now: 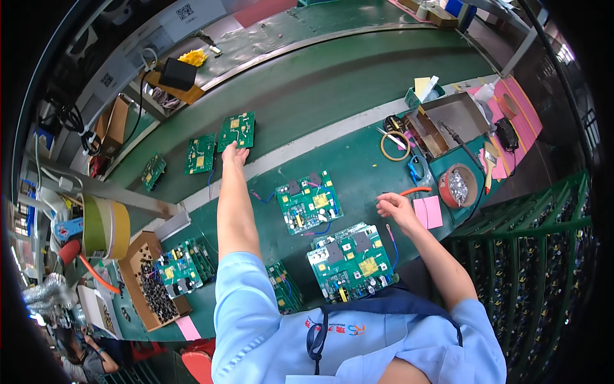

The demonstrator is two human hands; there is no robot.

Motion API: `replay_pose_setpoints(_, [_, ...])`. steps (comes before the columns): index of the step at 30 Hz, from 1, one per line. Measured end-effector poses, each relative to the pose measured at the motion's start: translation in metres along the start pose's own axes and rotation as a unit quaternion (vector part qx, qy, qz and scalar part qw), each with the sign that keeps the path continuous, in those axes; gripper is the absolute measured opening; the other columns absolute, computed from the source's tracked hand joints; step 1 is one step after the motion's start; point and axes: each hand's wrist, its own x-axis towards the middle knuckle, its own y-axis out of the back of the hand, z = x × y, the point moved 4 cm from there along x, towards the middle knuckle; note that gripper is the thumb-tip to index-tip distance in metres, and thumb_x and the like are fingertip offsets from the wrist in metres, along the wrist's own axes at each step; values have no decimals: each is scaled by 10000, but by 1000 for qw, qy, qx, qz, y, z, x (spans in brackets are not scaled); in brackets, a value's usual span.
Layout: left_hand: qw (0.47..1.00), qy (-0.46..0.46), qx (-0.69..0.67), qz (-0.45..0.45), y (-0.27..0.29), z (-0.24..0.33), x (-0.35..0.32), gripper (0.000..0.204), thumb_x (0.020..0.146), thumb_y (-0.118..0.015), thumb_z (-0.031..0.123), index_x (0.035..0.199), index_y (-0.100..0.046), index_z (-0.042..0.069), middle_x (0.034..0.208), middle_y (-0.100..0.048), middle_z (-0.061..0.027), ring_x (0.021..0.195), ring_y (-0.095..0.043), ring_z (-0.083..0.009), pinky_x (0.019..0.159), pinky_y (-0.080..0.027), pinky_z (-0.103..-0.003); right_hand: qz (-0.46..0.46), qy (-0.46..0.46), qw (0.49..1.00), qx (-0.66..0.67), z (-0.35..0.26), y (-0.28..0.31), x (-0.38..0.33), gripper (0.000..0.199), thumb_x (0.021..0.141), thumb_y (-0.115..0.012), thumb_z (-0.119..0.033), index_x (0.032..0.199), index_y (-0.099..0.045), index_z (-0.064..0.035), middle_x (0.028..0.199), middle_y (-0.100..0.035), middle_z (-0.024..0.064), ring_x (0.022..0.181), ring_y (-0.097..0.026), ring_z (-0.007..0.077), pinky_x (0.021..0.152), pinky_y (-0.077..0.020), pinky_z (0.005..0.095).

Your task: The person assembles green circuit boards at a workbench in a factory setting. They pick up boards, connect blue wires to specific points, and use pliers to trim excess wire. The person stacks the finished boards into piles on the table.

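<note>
My left arm reaches out to the green belt, where my left hand (235,154) grips the near edge of a green circuit board (238,128). Just left of it lie a second circuit board (200,154) and a smaller-looking one (153,171). My right hand (398,210) hovers over the bench with loosely bent fingers apart and nothing visible in them. Beside it are a pink paper pad (428,212) and an orange-handled tool (416,191). Between my arms lies a populated circuit board (309,203) with blue wires. Closer to my body is another populated board (352,262).
On the left stand a cardboard box (133,276) of small dark parts and several stacked boards (182,269). A grey tray (460,118), tape rings (395,146), a red-rimmed bowl (442,185) and a brush (490,159) sit right. Green racks (531,256) flank the bench.
</note>
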Motion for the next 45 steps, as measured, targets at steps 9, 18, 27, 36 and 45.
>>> replay_pose_setpoints(9, [994,17,99,-29,-13,-17,17,26,775,-498,72,799,-505,63,709,-546,-38,555,-516,-137,480,-434,-233,14,1,1000,21,-4,2,-5,162,785,-500,-130,907,-527,-28,767,-553,45,670,-526,103,577,-416,211])
replay_pose_setpoints(18, [890,-20,279,-360,-85,4,-164,80,787,-489,116,850,-490,68,818,-555,-39,721,-529,-127,646,-423,-265,-21,67,996,57,-59,-18,12,203,795,-494,-155,932,-517,-6,783,-548,56,692,-521,110,604,-419,217])
replay_pose_setpoints(27, [812,19,328,-483,-85,-25,-260,145,791,-478,106,902,-533,30,836,-581,-58,682,-568,-104,597,-475,-214,-24,115,985,128,-107,-14,23,332,840,-404,-286,1020,-472,-15,905,-531,81,816,-507,141,700,-408,265])
replay_pose_setpoints(36, [777,21,387,-495,-63,-36,-303,193,780,-501,125,932,-536,11,838,-580,-52,681,-554,-88,543,-463,-177,-135,103,965,199,-134,-31,17,359,844,-391,-283,1060,-441,-1,966,-526,87,876,-514,155,752,-407,284])
replay_pose_setpoints(45, [767,49,407,-494,-52,-39,-309,201,780,-491,120,945,-526,10,838,-579,-54,676,-551,-81,537,-464,-180,-142,96,974,150,-126,-35,12,220,823,-447,-182,993,-495,-51,839,-556,13,711,-555,96,613,-469,245])
